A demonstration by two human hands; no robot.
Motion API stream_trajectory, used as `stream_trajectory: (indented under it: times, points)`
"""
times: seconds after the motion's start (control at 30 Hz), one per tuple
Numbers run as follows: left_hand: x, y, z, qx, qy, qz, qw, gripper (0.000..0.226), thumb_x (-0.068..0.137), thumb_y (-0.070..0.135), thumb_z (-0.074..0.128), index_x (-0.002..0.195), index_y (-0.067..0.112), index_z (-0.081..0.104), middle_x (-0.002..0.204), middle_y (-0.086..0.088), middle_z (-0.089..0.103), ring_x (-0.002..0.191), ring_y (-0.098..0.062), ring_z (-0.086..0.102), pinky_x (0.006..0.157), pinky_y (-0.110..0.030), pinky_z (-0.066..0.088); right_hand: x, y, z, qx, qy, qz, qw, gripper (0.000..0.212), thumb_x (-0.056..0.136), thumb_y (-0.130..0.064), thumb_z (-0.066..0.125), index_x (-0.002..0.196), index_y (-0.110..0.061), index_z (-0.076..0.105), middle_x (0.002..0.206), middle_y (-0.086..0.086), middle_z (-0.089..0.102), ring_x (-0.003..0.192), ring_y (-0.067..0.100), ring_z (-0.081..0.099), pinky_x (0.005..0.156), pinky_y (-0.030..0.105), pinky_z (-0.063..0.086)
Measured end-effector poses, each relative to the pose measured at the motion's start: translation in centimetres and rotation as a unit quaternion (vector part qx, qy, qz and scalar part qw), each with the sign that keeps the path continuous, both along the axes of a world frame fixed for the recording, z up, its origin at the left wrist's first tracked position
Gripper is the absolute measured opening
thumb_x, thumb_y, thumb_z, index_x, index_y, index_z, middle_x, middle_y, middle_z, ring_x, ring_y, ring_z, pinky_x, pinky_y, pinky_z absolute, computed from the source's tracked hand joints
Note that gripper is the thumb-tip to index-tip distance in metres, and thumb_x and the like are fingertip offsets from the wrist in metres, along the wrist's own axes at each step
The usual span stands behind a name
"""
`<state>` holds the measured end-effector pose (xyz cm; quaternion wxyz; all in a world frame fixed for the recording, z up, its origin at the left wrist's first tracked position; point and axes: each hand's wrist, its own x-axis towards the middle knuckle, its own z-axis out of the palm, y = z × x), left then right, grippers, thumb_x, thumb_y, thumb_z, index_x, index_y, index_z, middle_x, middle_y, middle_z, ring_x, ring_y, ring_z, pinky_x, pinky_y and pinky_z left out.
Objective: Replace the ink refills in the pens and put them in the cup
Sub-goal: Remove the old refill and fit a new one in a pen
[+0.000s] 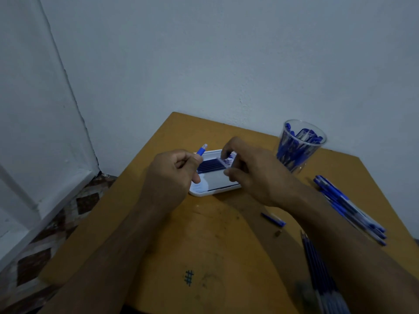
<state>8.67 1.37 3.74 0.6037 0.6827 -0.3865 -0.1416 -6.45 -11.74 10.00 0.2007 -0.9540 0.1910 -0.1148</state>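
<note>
With the left hand [174, 171] curled round a blue-tipped clear pen barrel [201, 151] beside the white refill tray [204, 191], the right hand's [254, 171] fingers [229, 172] should pinch one dark-blue refill [209, 165] cleanly before threading it in; the clear cup [300, 145] waits right of the tray.

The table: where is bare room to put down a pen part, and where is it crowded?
The table is bare in the near middle, around the hash mark, and along its left edge beside the tray. The right side is crowded: cup, pile of pens, loose refills, a cap.
</note>
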Motion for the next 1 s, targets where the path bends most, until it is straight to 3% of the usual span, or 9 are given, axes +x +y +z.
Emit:
stream_trajectory:
  times: [0.1,0.2,0.27,0.33,0.4,0.5,0.8,1.0]
  points:
    - [-1.6,-0.6,0.1,-0.004,-0.008,-0.021,1.0,0.02,0.101,0.024,0.058,0.09,0.016,0.073,0.064,-0.004,0.069,0.043,-0.009,0.047,0.047,-0.032,0.042,-2.8,-0.2,0.2,0.105,-0.061,-0.011,0.992,0.012,0.102,-0.015,0.057,0.105,-0.022,0.067,0.086,-0.008,0.071,0.075,-0.003,0.064,0.063,0.012,0.045]
    - [-3.5,-1.2,0.3,-0.006,-0.005,-0.041,0.999,0.019,0.1,0.024,0.059,0.086,0.019,0.072,0.062,-0.003,0.068,0.042,-0.003,0.048,0.051,-0.028,0.04,-5.8,-0.3,-0.2,0.307,-0.131,-0.016,0.943,0.024,0.102,-0.002,0.051,0.111,-0.01,0.072,0.085,0.0,0.076,0.056,0.003,0.058,0.049,0.021,0.042]
    - [-4.7,-1.4,0.3,-0.006,-0.007,-0.062,0.998,0.02,0.1,0.024,0.06,0.084,0.019,0.072,0.062,-0.003,0.068,0.045,-0.002,0.051,0.055,-0.025,0.041,-7.4,-0.3,-1.1,0.368,-0.167,-0.033,0.914,0.023,0.097,0.006,0.056,0.106,-0.009,0.072,0.088,0.007,0.077,0.061,0.016,0.062,0.055,0.036,0.048]
    - [-6.0,-1.6,0.1,0.0,-0.003,-0.079,0.997,0.02,0.1,0.024,0.061,0.085,0.017,0.072,0.062,-0.004,0.068,0.048,-0.004,0.054,0.057,-0.023,0.043,-8.5,-0.2,-2.2,0.409,-0.208,-0.068,0.886,0.014,0.089,0.002,0.068,0.097,-0.009,0.072,0.084,0.012,0.076,0.064,0.028,0.062,0.058,0.037,0.049]
    - [-7.3,-1.6,-0.3,0.009,0.002,-0.091,0.996,0.017,0.099,0.024,0.061,0.09,0.016,0.073,0.062,-0.004,0.068,0.049,-0.003,0.053,0.054,-0.017,0.043,-9.4,0.0,-2.9,0.43,-0.239,-0.112,0.863,0.015,0.082,-0.014,0.072,0.096,-0.008,0.072,0.077,0.013,0.072,0.054,0.023,0.054,0.043,0.026,0.04]
    - [-8.7,-1.7,-0.9,0.019,-0.009,-0.115,0.993,0.015,0.098,0.023,0.061,0.092,0.018,0.074,0.062,-0.002,0.067,0.048,-0.002,0.052,0.053,-0.017,0.042,-10.7,0.1,-3.7,0.419,-0.274,-0.15,0.852,0.018,0.085,-0.022,0.069,0.096,-0.009,0.076,0.067,0.011,0.058,0.05,0.019,0.045,0.04,0.025,0.034]
    - [-10.9,-2.4,-1.2,0.061,-0.073,-0.155,0.983,0.013,0.097,0.025,0.062,0.091,0.025,0.073,0.064,0.005,0.069,0.06,-0.01,0.063,0.058,-0.02,0.048,-12.8,0.5,-3.9,0.438,-0.363,-0.188,0.801,0.016,0.092,-0.016,0.065,0.102,-0.003,0.068,0.088,0.021,0.074,0.072,0.027,0.07,0.045,0.032,0.052]
    - [-12.0,-2.2,-1.4,0.065,-0.09,-0.184,0.977,0.016,0.097,0.033,0.058,0.092,0.028,0.072,0.065,0.006,0.069,0.053,-0.004,0.058,0.051,-0.014,0.04,-13.0,1.0,-3.6,0.437,-0.366,-0.17,0.804,0.019,0.096,-0.015,0.06,0.107,0.001,0.062,0.089,0.019,0.075,0.079,0.034,0.074,0.049,0.034,0.057]
